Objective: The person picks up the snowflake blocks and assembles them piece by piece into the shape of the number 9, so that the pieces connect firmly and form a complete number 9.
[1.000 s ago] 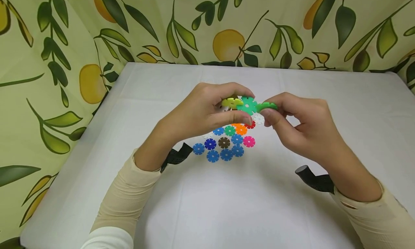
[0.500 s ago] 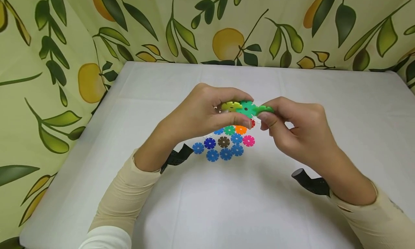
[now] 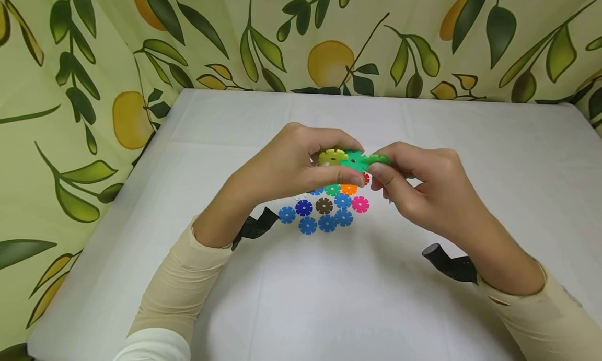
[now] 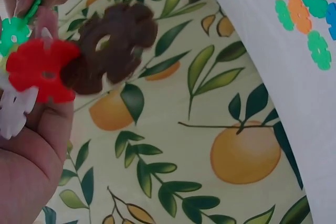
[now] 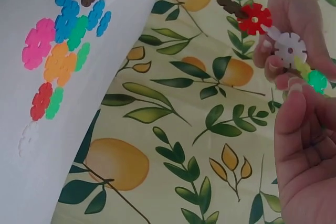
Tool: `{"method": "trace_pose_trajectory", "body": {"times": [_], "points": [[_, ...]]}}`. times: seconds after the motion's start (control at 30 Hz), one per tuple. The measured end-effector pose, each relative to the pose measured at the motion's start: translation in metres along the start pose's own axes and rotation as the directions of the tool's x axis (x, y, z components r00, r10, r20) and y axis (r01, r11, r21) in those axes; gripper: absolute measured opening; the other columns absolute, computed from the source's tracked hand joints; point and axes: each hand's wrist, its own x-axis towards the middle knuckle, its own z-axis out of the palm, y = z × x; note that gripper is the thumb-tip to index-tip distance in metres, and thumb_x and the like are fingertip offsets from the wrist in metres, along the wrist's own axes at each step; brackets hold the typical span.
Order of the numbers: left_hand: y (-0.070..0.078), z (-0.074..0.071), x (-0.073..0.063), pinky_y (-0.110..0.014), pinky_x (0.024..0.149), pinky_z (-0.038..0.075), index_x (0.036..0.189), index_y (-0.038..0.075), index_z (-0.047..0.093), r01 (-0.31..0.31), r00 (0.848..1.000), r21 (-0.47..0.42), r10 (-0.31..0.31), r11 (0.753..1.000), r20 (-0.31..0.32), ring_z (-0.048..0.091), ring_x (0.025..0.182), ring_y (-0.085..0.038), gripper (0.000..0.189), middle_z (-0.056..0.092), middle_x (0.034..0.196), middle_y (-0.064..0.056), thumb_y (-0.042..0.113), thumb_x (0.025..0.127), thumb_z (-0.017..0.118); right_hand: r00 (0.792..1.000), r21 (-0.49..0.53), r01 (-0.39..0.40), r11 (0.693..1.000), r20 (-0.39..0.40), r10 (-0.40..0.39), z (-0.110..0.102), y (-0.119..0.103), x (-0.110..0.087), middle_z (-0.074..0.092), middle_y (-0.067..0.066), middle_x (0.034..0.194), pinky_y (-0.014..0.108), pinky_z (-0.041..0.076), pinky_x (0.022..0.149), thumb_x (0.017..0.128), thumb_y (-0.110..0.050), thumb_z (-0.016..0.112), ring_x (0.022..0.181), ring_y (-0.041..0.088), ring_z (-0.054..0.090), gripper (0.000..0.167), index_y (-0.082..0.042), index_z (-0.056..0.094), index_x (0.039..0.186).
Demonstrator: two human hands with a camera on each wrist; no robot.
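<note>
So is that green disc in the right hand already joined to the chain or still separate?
Cannot tell. The green disc touches the chain held by the left hand, but fingers hide the joint.

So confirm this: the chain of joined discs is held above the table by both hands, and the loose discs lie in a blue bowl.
Wrong on one point: there is no bowl. The loose discs lie straight on the white table, as the head view shows. The chain of joined discs is indeed held by the left hand and right hand.

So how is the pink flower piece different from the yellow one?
The pink disc lies flat on the white table, loose and untouched; the yellow disc is up in the air, joined to a green disc, held by the left hand. Both are notched, with a centre hole.
</note>
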Motion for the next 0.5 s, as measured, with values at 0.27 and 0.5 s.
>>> {"method": "trace_pose_trajectory", "body": {"times": [0.27, 0.5], "points": [[-0.003, -0.004, 0.000, -0.029, 0.065, 0.051, 0.112, 0.008, 0.072, 0.046, 0.997, -0.015, -0.045, 0.999, 0.057, 0.060, 0.072, -0.005, 0.026, 0.070, 0.086, 0.011, 0.025, 0.092, 0.075, 1.000, 0.127, -0.011, 0.992, 0.014, 0.009, -0.003, 0.010, 0.003, 0.070, 0.001, 0.082, 0.019, 0.053, 0.063, 0.083, 0.015, 0.071, 0.067, 0.009, 0.065, 0.033, 0.005, 0.066, 0.113], [-0.006, -0.005, 0.000, -0.032, 0.068, 0.053, 0.119, 0.006, 0.063, 0.108, 0.994, -0.078, -0.104, 0.991, 0.042, 0.058, 0.075, -0.014, 0.023, 0.064, 0.093, 0.001, 0.017, 0.102, 0.054, 0.987, 0.198, -0.157, 0.968, 0.048, 0.150, -0.008, 0.032, 0.004, 0.071, 0.006, 0.091, 0.021, 0.053, 0.061, 0.095, 0.007, 0.060, 0.073, 0.016, 0.065, 0.020, 0.002, 0.068, 0.112]]}}
